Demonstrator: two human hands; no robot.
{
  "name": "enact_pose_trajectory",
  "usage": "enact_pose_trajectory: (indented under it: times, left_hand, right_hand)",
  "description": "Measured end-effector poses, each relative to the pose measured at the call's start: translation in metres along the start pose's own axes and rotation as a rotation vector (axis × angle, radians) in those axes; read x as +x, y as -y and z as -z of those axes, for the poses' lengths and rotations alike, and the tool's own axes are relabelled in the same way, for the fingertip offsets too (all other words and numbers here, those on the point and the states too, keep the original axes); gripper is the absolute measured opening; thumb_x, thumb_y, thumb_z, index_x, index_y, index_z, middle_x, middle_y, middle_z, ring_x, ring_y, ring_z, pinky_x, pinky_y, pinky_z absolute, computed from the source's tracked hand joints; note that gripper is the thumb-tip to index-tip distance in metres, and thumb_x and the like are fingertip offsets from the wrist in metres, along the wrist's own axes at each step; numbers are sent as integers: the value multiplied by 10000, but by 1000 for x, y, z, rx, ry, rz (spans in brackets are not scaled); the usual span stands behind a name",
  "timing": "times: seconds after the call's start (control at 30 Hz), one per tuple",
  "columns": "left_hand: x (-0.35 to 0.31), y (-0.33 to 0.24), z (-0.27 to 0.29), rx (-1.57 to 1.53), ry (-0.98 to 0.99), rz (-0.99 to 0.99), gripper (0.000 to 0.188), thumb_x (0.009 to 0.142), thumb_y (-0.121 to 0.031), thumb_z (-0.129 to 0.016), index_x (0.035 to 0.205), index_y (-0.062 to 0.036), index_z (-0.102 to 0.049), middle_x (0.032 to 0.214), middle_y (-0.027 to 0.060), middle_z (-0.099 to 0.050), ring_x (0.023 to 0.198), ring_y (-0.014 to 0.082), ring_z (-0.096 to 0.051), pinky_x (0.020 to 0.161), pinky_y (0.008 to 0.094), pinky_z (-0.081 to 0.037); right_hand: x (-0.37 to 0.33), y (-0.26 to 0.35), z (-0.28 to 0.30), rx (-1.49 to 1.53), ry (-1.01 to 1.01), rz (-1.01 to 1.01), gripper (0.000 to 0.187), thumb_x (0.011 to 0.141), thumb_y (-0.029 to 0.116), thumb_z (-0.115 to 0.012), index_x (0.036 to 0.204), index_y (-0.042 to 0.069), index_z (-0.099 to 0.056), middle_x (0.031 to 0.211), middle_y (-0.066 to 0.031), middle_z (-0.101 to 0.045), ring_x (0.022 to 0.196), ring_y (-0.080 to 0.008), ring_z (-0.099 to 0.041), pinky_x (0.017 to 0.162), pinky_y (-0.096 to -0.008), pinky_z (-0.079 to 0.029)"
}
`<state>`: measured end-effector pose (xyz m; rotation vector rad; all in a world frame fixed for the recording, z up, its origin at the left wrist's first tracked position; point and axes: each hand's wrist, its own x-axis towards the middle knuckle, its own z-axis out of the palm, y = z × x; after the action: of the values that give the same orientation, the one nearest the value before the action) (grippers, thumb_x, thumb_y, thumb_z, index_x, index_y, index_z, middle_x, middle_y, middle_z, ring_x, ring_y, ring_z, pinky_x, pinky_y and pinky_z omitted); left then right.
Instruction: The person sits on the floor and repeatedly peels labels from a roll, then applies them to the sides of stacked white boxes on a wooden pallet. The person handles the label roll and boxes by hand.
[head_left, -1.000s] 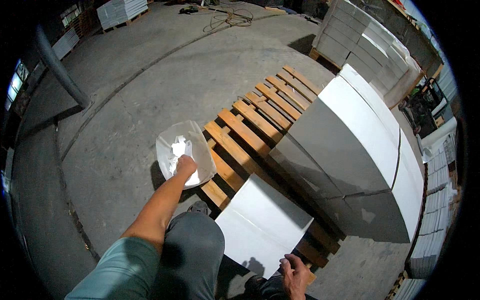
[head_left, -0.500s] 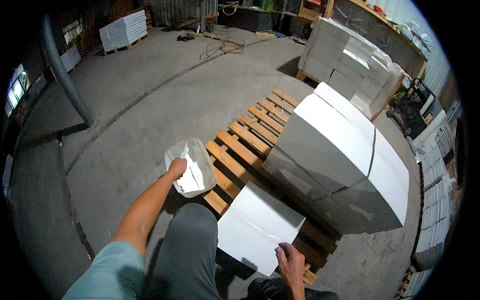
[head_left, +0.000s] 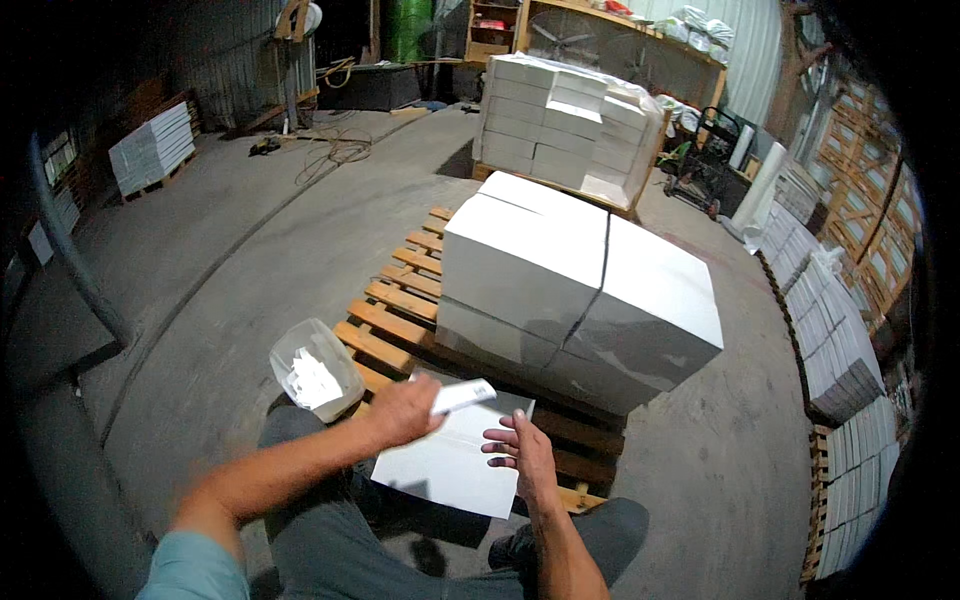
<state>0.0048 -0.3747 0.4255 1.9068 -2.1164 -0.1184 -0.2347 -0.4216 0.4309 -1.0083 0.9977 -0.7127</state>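
My left hand [head_left: 408,408] is closed around a flat white strip [head_left: 463,396] with a small dark printed mark near its outer end. It hangs over a white sheet or board [head_left: 450,468] that lies in front of me at the pallet's near edge. My right hand [head_left: 524,452] is held up above the sheet's right side, fingers apart, with nothing in it. Whether its lower fingers touch the sheet I cannot tell. Left of the sheet stands a translucent plastic tub [head_left: 345,366] with white paper pieces [head_left: 312,383] inside.
A tall strapped stack of white sheets or boards [head_left: 545,285] stands on the wooden pallet [head_left: 388,318]. Behind it is another wrapped stack [head_left: 520,125]. More bundles [head_left: 815,315] line the right side. A hand truck [head_left: 706,165] and a hose [head_left: 338,158] are farther back.
My left hand has come out of the tub and moved right over the sheet, carrying the white strip. My right hand has lifted and opened. The view has turned right.
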Motion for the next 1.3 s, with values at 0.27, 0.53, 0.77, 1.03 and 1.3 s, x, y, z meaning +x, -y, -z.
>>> enact_pose_trajectory:
  times: [0.27,0.53,0.77,1.03,1.3]
  left_hand:
    - [-32,-59,-43,-59,-41,-135,540,839,-342,-698,1171,43,-516,920,191,-568,780,352,-628,665,428,-536]
    - [-1,43,-96,-516,129,302,593,931,-472,-558,1250,27,-530,1136,233,-598,999,381,-623,865,459,-514]
    - [-10,184,-144,-29,115,913,490,925,-411,-564,1184,4,-582,1126,215,-625,1008,375,-632,859,463,-519]
    - [-41,233,-191,123,291,1088,378,917,-342,-570,1108,-23,-641,1114,195,-655,1018,368,-642,852,468,-525]
    - [-39,238,-204,108,282,976,283,910,-273,-576,1031,-49,-700,1102,175,-685,1028,361,-653,846,473,-531]
  right_hand:
    - [-4,-15,18,-56,-8,-19,316,916,169,-611,1089,-95,-599,874,-124,-666,739,-179,-667,606,-297,-530]
    - [10,-9,33,-348,-214,255,262,940,173,-585,1049,-62,-626,777,-86,-655,644,-121,-603,588,-274,-497]
    - [15,24,47,-131,-357,336,243,973,168,-569,1073,-48,-618,819,-61,-639,689,-115,-599,616,-275,-507]
    - [15,39,67,9,-470,368,267,985,174,-563,1114,-57,-602,832,-47,-641,685,-91,-608,610,-245,-509]
    - [14,37,87,56,-479,346,261,974,155,-569,1120,-59,-605,856,-55,-657,698,-88,-616,608,-232,-517]
